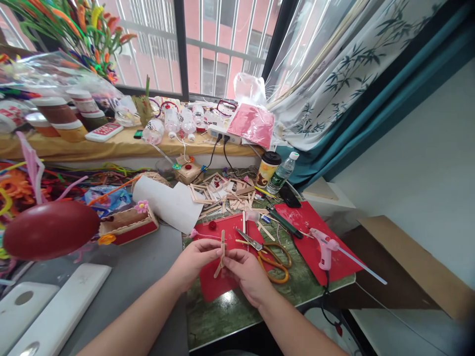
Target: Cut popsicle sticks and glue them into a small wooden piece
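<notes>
My left hand [196, 259] and my right hand [247, 274] meet above a red sheet [211, 287], both with fingers pinched on wooden craft sticks [223, 240]. One stick points up and away from me, and another slants down towards me. My fingertips cover the spot where they come together, so I cannot tell whether they are joined. Just right of my hands lie scissors [276, 262] with orange-brown handles, blades pointing left. A small red ball-shaped piece [212, 225] and a pink flower [193, 233] sit on the sheet beyond my left hand.
A pink glue gun [324, 247] rests on another red sheet [309, 262], its cord hanging over the table edge. Loose craft sticks [241, 198] pile up behind. A lidded cup [267, 170] and a water bottle [284, 173] stand at the back. Leftward are a decorated box [129, 230] and a red balloon [52, 230].
</notes>
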`<state>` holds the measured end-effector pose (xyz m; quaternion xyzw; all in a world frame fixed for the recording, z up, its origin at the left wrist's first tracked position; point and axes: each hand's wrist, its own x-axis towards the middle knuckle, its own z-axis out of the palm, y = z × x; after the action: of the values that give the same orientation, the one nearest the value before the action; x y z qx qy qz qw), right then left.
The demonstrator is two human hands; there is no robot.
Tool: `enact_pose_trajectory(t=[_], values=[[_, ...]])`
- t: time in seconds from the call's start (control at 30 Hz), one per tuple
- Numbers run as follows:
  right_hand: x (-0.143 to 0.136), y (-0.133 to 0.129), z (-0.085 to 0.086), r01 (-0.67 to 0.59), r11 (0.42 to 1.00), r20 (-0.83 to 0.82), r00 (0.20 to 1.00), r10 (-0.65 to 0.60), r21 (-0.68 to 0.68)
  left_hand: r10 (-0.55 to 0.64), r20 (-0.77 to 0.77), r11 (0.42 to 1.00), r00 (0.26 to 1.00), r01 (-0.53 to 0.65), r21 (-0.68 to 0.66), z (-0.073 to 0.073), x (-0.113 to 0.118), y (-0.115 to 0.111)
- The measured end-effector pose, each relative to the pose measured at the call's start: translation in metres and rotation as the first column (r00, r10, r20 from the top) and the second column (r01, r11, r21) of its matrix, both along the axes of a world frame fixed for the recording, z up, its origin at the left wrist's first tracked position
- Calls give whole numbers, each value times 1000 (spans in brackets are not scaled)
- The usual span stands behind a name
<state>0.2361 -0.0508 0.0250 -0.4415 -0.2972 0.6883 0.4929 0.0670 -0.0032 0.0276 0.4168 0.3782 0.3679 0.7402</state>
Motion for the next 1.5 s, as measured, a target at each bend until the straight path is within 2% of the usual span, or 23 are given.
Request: enact_pose_trajectory(t=[0.1,0.17,0.3,0.37,0.4,0.47,0.5,0.57,0.63,0.67,0.73,0.83,1.0,1.07,1.2,1.3,1.4,1.47,1.5], values=[[9,4,0,37,985,245,966,-79,171,11,-48,999,999,-9,49,2,-1,2],[21,9,4,8,956,413,901,-134,292,38,-100,996,994,-29,88,2,-1,4],[54,31,19,-99,895,692,673,-262,435,179,-221,977,959,-146,157,-2,-8,14],[69,47,27,-154,873,795,507,-332,463,247,-309,953,918,-172,250,-4,-15,21],[75,56,30,-212,872,855,395,-337,442,285,-367,933,885,-168,318,-5,-19,25],[80,73,34,-351,888,954,150,-260,297,374,-505,878,778,-122,463,-5,-27,30],[80,80,33,-386,892,972,76,-222,234,411,-577,851,706,-69,521,-6,-31,32],[75,94,27,-408,899,984,-11,-177,157,451,-700,816,554,62,575,-5,-35,34],[68,105,17,-395,911,984,-76,-159,117,450,-771,810,451,158,565,-5,-37,34],[64,110,12,-386,917,982,-111,-150,97,435,-789,816,433,181,549,-4,-37,34],[59,118,4,-368,928,976,-168,-136,66,403,-800,831,445,187,523,-2,-34,32],[56,126,-3,-341,939,968,-218,-120,40,371,-765,846,526,147,512,1,-30,28],[54,131,-7,-290,957,970,-225,-94,26,342,-608,870,717,3,493,1,-25,22],[52,133,-9,-267,963,975,-203,-90,33,348,-580,881,736,-45,472,1,-24,20],[51,136,-8,-226,970,986,-114,-121,93,381,-604,881,700,-77,467,4,-25,18],[53,132,1,-209,962,983,8,-181,179,391,-569,867,724,-80,493,5,-26,16],[49,116,13,-204,941,957,168,-237,269,378,-450,858,809,-125,498,4,-24,15],[38,97,18,-198,930,913,334,-234,310,342,-338,880,877,-172,443,2,-20,14],[30,86,19,-188,927,867,450,-213,325,312,-279,901,908,-190,391,1,-18,13]])
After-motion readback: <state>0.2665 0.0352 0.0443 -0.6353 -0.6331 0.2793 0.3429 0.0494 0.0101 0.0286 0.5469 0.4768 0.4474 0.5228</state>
